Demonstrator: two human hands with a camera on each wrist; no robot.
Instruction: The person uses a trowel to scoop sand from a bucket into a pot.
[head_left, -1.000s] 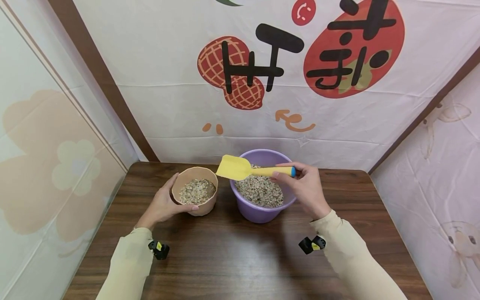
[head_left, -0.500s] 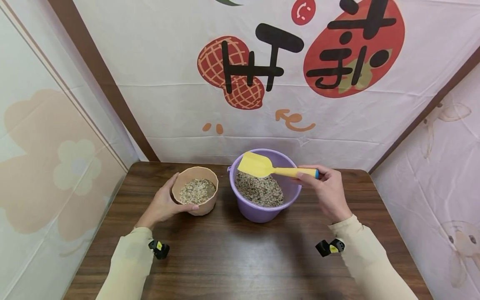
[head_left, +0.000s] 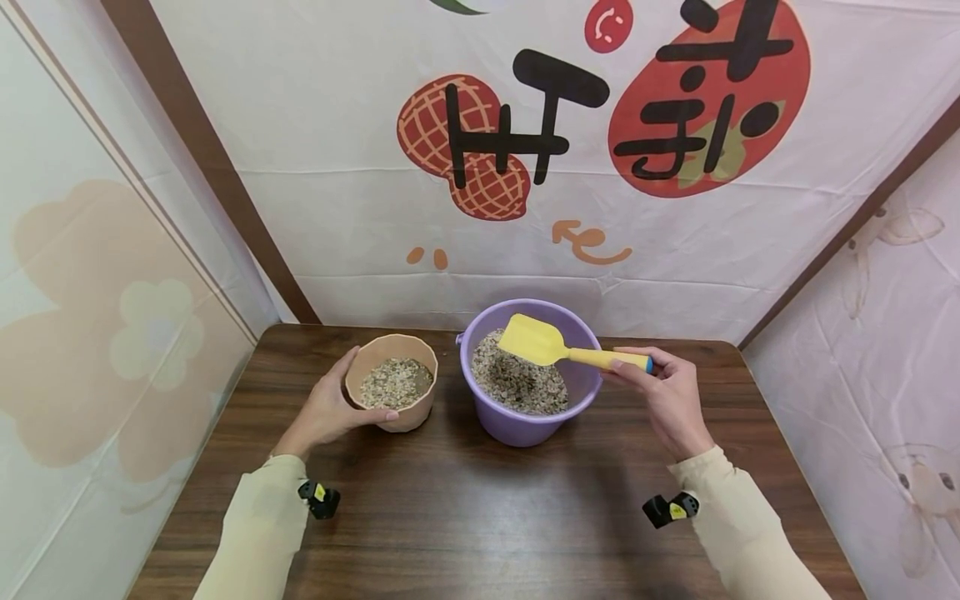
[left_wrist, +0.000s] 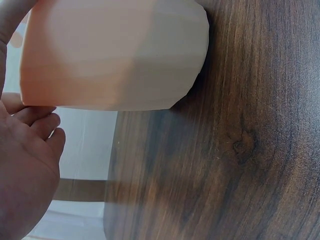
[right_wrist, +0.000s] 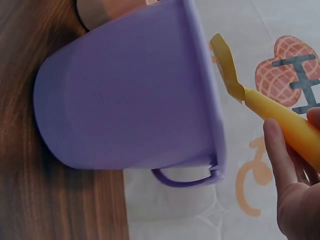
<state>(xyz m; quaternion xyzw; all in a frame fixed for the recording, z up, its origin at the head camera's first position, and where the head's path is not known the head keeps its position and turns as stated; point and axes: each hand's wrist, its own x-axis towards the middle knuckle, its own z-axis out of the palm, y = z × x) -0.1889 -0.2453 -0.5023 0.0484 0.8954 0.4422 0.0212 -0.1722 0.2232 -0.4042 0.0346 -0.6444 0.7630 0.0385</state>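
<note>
My right hand (head_left: 666,398) grips the handle of a yellow toy shovel (head_left: 534,340), which has a blue end cap. The shovel's blade hangs above the purple bucket (head_left: 517,428), close over its opening, and looks bare. Inside the bucket lies a heap of small speckled gravel (head_left: 517,388). To its left, a peach flowerpot (head_left: 408,418) with a faceted rim contains more gravel (head_left: 396,383). My left hand (head_left: 328,412) holds this pot at its left side, thumb along the near wall. In the left wrist view the pot's wall (left_wrist: 115,55) hides part of the fingers.
Both containers stand near the back edge of a dark wooden table (head_left: 465,517). Behind it hangs a printed white cloth (head_left: 345,225), with more cloth along the left and right sides. The bucket's purple handle (right_wrist: 185,182) hangs at its side.
The shovel has moved right with my right hand, from between the pot and bucket to over the bucket, and its blade has tilted a little. My left hand and the pot stay put.
</note>
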